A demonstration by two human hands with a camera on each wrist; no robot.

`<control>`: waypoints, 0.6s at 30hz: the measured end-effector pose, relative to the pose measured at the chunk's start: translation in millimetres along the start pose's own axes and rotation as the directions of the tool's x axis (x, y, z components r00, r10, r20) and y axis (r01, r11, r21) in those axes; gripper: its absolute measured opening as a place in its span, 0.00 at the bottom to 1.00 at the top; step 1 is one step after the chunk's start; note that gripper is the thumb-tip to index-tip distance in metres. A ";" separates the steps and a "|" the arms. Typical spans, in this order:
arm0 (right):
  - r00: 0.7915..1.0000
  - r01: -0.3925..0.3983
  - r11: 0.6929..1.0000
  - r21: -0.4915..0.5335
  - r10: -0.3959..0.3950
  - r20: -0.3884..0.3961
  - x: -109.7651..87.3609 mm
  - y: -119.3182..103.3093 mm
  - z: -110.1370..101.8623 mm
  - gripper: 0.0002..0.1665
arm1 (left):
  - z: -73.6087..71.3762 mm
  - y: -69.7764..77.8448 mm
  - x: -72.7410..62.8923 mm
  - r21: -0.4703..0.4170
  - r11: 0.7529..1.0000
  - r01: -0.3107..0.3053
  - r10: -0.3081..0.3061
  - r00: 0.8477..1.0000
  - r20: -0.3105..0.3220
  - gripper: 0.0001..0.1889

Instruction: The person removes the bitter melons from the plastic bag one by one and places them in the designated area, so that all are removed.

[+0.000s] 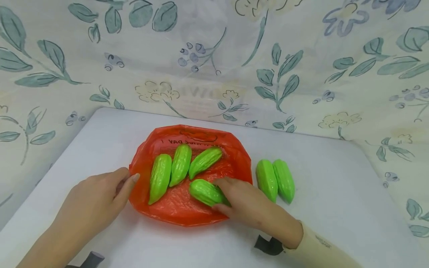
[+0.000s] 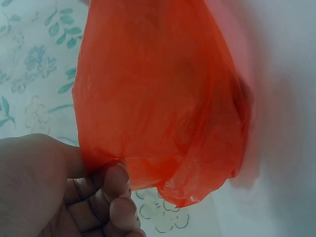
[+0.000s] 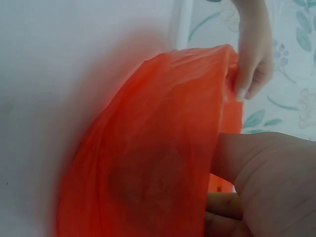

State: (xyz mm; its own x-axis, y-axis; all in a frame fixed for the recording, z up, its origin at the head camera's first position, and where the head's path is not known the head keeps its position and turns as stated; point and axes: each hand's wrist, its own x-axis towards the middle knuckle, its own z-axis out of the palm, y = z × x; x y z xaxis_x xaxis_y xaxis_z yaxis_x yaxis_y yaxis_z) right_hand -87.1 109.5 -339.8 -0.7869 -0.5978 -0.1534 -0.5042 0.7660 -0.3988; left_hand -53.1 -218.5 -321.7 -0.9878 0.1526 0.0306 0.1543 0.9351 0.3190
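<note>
An opened red plastic bag (image 1: 187, 216) sits on the white table, its mouth spread wide. Three glossy green bitter gourds (image 1: 181, 165) lie side by side in it. My left hand (image 1: 97, 199) pinches the bag's left rim between thumb and finger; the left wrist view shows the red plastic (image 2: 148, 98) stretched up from that grip. Inside the bag, my right hand (image 1: 241, 199) holds another bitter gourd (image 1: 204, 191) by its right end. From the right wrist view, the bag wall hides the fingertips and that gourd. Two more bitter gourds (image 1: 284, 180) lie outside, right of the bag.
The white table (image 1: 335, 193) runs back to a hanging cloth (image 1: 214, 67) printed with leaves and flowers. A dark strap-like piece (image 1: 268, 245) shows beside the right wrist, and another dark piece (image 1: 92, 259) is under the left forearm.
</note>
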 end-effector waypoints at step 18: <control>0.989 -0.030 0.999 0.035 0.035 -0.144 -15.3 -5.2 -18.5 0.33 | 0.6 -0.7 1.1 0.004 1.000 0.007 -0.007 1.000 0.019 0.10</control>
State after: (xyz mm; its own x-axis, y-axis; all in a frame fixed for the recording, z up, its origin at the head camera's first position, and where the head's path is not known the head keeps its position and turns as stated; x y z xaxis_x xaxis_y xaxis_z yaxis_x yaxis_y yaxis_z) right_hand -79.0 119.0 -318.6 -0.8470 -0.5304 -0.0354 -0.4675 0.7750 -0.4252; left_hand -54.3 -218.8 -322.5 -0.9883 0.1523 0.0106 0.1478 0.9374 0.3154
